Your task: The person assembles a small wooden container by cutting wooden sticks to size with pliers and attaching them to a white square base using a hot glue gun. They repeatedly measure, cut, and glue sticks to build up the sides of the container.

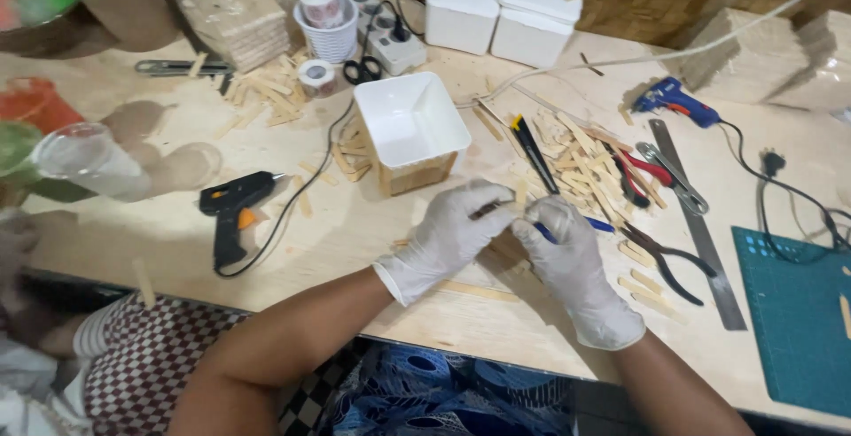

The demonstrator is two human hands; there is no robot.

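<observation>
Head view: white box [410,130] has sticks only along its bottom edge, rest bare. Just below it, left hand [452,232] & right hand [567,254] each pinch a wood stick [520,195].

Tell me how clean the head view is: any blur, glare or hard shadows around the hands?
Head view: the left hand and right hand are slightly soft with motion blur, so the small stick and blue pen between them are hard to make out; the clear cup at far left is smeared; the white box is bright but not blown out; shadows are soft.
</observation>
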